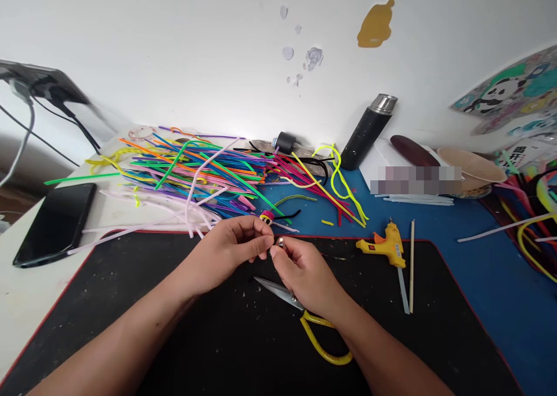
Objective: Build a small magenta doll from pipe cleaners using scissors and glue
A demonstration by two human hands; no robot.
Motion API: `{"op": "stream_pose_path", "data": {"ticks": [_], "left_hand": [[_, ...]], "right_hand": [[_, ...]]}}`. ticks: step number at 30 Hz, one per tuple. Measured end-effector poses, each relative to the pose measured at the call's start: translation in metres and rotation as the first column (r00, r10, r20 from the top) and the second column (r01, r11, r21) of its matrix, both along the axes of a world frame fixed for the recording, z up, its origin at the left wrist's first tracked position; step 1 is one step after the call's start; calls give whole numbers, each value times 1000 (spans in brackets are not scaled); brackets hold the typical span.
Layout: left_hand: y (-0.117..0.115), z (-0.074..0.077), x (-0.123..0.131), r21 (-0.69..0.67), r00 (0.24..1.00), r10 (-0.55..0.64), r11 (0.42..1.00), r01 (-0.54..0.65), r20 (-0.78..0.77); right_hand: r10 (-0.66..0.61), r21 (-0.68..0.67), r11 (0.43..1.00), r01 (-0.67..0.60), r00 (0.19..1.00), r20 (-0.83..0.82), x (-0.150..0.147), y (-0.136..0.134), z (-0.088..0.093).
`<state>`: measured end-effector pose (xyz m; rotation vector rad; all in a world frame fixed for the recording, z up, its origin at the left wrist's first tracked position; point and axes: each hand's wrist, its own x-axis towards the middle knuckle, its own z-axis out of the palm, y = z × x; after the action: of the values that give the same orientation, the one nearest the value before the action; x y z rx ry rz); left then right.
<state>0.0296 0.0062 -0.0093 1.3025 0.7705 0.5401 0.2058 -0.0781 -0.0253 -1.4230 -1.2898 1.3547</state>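
Note:
My left hand [237,242] is closed, thumb and fingers pinched round a small pipe-cleaner figure [266,216] with a pink top, a yellow band and black-and-white spots. A black pipe cleaner [288,215] sticks out to the right just behind it. Almost touching the left fingertips, my right hand [307,271] is closed on a small shiny metal piece [281,243], mostly hidden by the fingers, so its kind is unclear. Beneath the right hand, yellow-handled scissors [326,358] lie on the black mat [243,349], blades pointing up and left.
Many coloured pipe cleaners [204,164] are heaped behind the mat. A yellow glue gun [389,245] and a thin stick [412,268] lie on the right. Farther back a black thermos [368,132] leans by the wall. A phone [56,225] rests at the left.

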Motion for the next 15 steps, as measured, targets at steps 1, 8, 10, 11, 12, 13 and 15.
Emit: {"op": "stream_pose_path", "data": {"ticks": [1,8,10,11,12,13,15], "left_hand": [[1,-1,1,-67,1000,-1,998,3,19],[1,-7,1,-282,996,83,957,-67,46],[2,-8,-1,-286,994,92,955,-73,52],[2,-8,-1,-285,994,97,955,-78,54],[3,-8,-1,-285,993,102,955,-82,56],[3,-8,-1,-285,993,107,954,-87,56],[4,-7,-1,-292,992,115,952,-95,55]], "right_hand": [[1,8,1000,-1,1000,3,0,0,1],[-12,5,1000,12,1000,2,0,0,4],[-8,-5,1000,8,999,-32,0,0,5],[-10,-9,1000,10,998,-61,0,0,5],[-20,-13,1000,19,995,-95,0,0,4],[-34,-17,999,32,991,-133,1,1,4],[-71,-26,997,67,975,-210,3,2,3]]}}
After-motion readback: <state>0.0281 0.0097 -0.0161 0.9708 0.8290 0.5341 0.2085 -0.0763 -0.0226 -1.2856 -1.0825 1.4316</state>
